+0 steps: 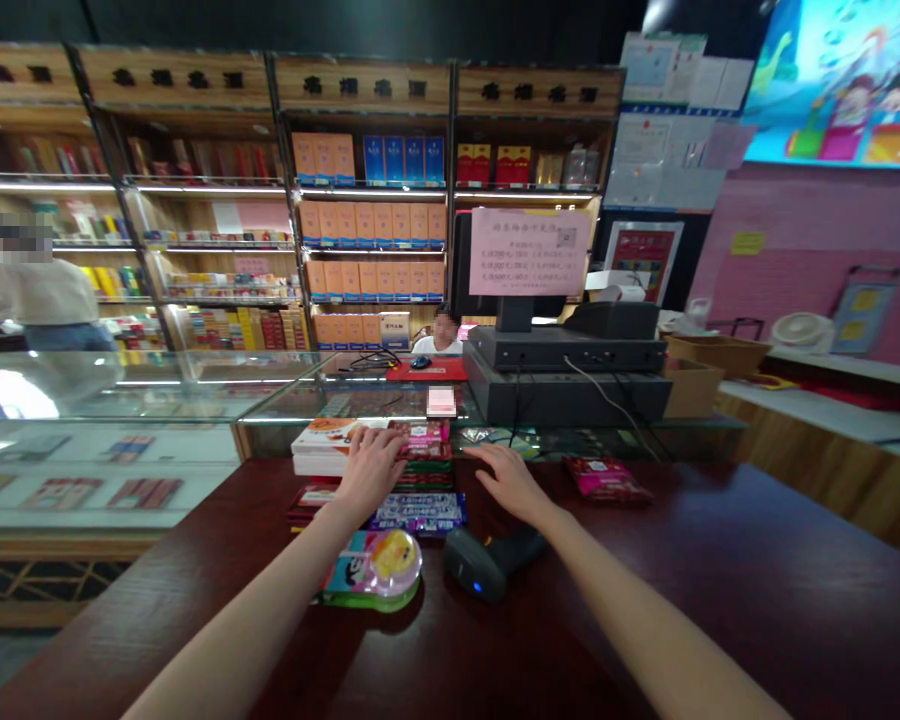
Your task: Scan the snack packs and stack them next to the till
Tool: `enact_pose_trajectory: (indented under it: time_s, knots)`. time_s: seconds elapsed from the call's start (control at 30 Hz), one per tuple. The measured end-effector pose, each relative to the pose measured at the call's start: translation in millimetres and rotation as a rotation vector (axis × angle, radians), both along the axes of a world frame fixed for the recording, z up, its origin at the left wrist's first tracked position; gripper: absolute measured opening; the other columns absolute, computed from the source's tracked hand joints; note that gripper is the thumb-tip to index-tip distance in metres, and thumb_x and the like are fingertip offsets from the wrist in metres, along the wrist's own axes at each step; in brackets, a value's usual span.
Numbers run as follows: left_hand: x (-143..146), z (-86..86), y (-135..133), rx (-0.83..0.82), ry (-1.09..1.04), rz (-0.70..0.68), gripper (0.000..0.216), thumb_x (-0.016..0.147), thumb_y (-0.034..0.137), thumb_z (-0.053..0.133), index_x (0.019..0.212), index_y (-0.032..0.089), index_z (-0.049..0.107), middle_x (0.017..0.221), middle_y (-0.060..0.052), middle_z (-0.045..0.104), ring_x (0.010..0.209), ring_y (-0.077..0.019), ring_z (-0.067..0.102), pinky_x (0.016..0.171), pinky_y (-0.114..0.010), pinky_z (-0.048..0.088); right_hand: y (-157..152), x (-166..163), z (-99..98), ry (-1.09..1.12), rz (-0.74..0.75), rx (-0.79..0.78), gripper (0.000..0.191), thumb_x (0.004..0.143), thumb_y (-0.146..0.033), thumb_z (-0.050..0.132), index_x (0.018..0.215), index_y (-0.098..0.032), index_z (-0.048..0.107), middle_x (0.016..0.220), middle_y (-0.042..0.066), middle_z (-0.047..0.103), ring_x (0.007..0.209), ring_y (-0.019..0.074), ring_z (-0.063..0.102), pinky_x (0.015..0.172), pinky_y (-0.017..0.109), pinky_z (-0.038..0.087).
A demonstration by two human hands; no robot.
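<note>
My left hand [373,464] lies with its fingers stretched forward over the seam between a white box stack [319,446] and a pile of pink and dark-red snack packets [423,440]. Right of that pile, my right hand [507,478] reaches forward with fingers apart, holding nothing. Blue-and-purple packets [420,512] lie just in front of the pile. Closer to me is a clear-cased package with a yellow cartoon figure [391,560]. A black barcode scanner [480,562] rests below my right hand. One pink-and-brown packet [606,480] lies apart, to the right.
Past the dark wooden counter [705,600] stands a glass display case [292,400]. A monitor with a pink paper sign [529,252] sits on black register equipment [562,385]. One person [438,335] is behind the counter, another [52,290] at far left.
</note>
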State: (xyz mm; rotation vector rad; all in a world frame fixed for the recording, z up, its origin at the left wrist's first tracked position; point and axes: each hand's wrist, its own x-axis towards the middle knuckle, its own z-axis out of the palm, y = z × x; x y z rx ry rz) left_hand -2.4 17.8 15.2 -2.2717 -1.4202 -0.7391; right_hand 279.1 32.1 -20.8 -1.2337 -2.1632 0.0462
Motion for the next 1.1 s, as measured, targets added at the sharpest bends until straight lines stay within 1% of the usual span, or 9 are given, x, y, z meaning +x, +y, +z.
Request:
enact_pose_trajectory:
  time_s: [0.13,0.3,0.5,0.6,0.73,0.97,1.1]
  knots:
    - [-10,-2.5,0,0.046,0.002,0.041,0.031,0.089,0.031,0.063,0.119,0.026,0.067,0.129,-0.008,0.065,0.124,-0.0308,0.051,0.116,-0.056,0.029,5,-14,1.5,0.007,0.021,-0.011,0.050,0.087,-0.013,0.056,0.136,-0.024,0.060,0.133,0.011,0.065,0.129,0.0252,0.054,0.110,0.048,0.039]
    - [-18,-7.0,2,0.067,0.038,0.108,0.039,0.087,0.039,0.066,0.124,0.025,0.065,0.137,-0.012,0.059,0.132,-0.0329,0.046,0.119,-0.059,0.024,9,-28,6.1,0.037,0.059,-0.013,0.060,0.086,-0.011,0.052,0.144,-0.024,0.051,0.138,0.009,0.062,0.129,0.0236,0.054,0.111,0.047,0.038]
    - [-24,-15.1,7,0.085,0.087,0.129,0.047,0.086,0.041,0.068,0.129,0.023,0.064,0.144,-0.015,0.054,0.138,-0.0348,0.043,0.121,-0.062,0.019,13,-41,7.0,0.019,0.046,-0.043,0.063,0.085,-0.011,0.053,0.147,-0.022,0.047,0.140,0.009,0.061,0.129,0.0243,0.053,0.111,0.045,0.038]
    - [-24,-16.6,8,0.088,0.091,0.125,0.047,0.086,0.040,0.069,0.129,0.023,0.063,0.146,-0.015,0.053,0.139,-0.0349,0.042,0.121,-0.062,0.018,14,-44,6.4,0.000,0.036,-0.047,0.063,0.084,-0.011,0.053,0.146,-0.023,0.049,0.140,0.009,0.061,0.130,0.0249,0.052,0.111,0.045,0.037]
    - [-22,-13.9,7,0.080,0.110,0.131,0.046,0.086,0.039,0.069,0.128,0.021,0.064,0.146,-0.016,0.053,0.140,-0.0353,0.041,0.121,-0.062,0.019,12,-45,7.4,-0.015,0.031,-0.011,0.061,0.084,-0.007,0.051,0.142,-0.025,0.053,0.138,0.007,0.062,0.129,0.0241,0.052,0.111,0.045,0.037]
    - [-18,-15.6,7,0.090,0.144,0.128,0.043,0.089,0.041,0.065,0.127,0.023,0.065,0.148,-0.016,0.051,0.141,-0.0355,0.040,0.121,-0.063,0.019,5,-42,11.2,-0.089,0.017,0.074,0.056,0.085,-0.004,0.051,0.137,-0.024,0.057,0.134,0.007,0.066,0.129,0.0243,0.051,0.115,0.049,0.028]
    - [-15,-16.9,7,0.086,0.143,0.112,0.044,0.089,0.039,0.065,0.129,0.023,0.063,0.148,-0.017,0.050,0.141,-0.0361,0.039,0.120,-0.065,0.017,3,-39,11.7,-0.098,0.037,0.092,0.054,0.086,-0.004,0.051,0.136,-0.023,0.059,0.133,0.007,0.067,0.131,0.0254,0.050,0.117,0.050,0.027]
